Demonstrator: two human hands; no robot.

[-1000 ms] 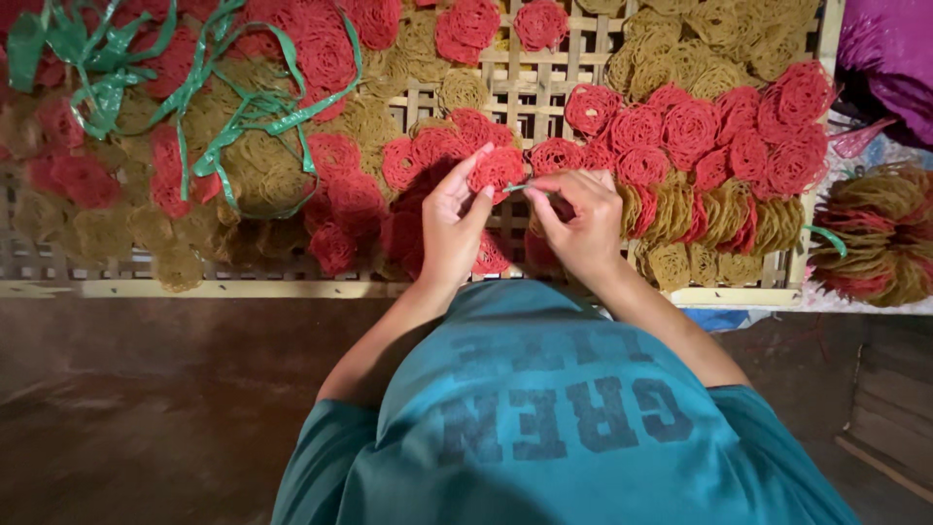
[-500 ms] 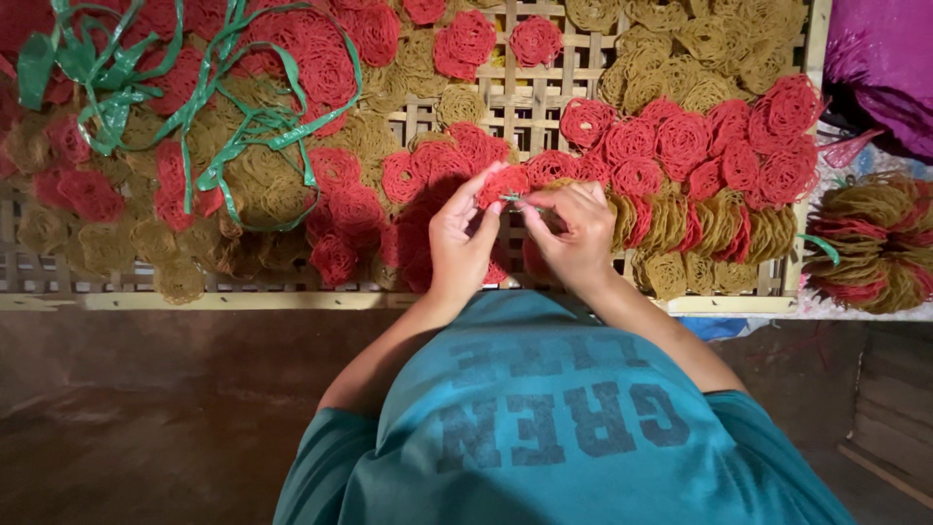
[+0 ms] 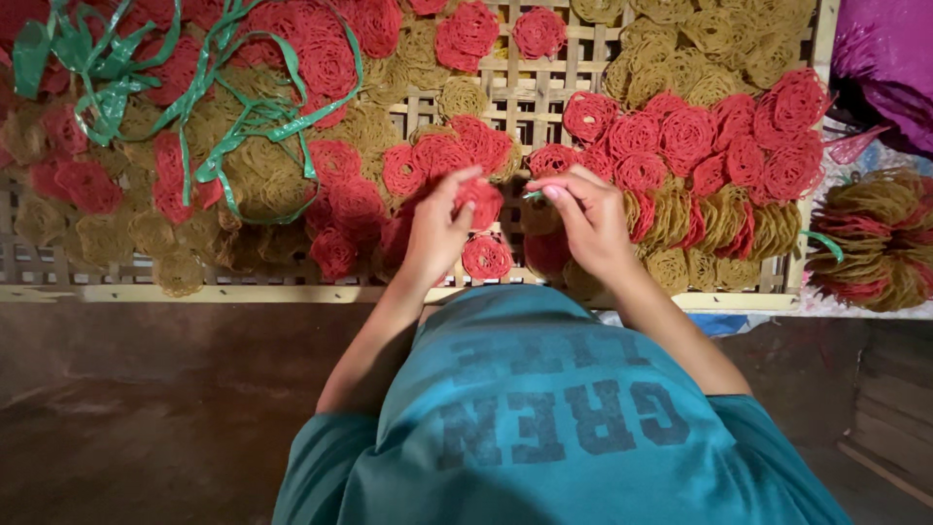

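My left hand (image 3: 437, 233) holds a red round lacy disc (image 3: 482, 200) between thumb and fingers, just above the slatted bamboo tray (image 3: 243, 292). My right hand (image 3: 588, 222) is close beside it. Its fingertips pinch the end of a thin green strip (image 3: 531, 194) at the disc's edge. Below the hands another red disc (image 3: 486, 258) lies on the tray. Red and tan discs are spread all around them. My teal shirt fills the bottom of the view.
A tangle of green plastic strips (image 3: 209, 117) lies over the discs at the left. Overlapping red discs (image 3: 700, 136) and tan ones (image 3: 700, 58) fill the right of the tray. Tied bundles of discs (image 3: 870, 243) sit beyond its right edge, under a purple cloth (image 3: 889, 58). Dark floor lies below.
Both hands have stayed over the tray's middle and come slightly nearer my body. The red disc has turned between my fingers, and the view has shifted a little.
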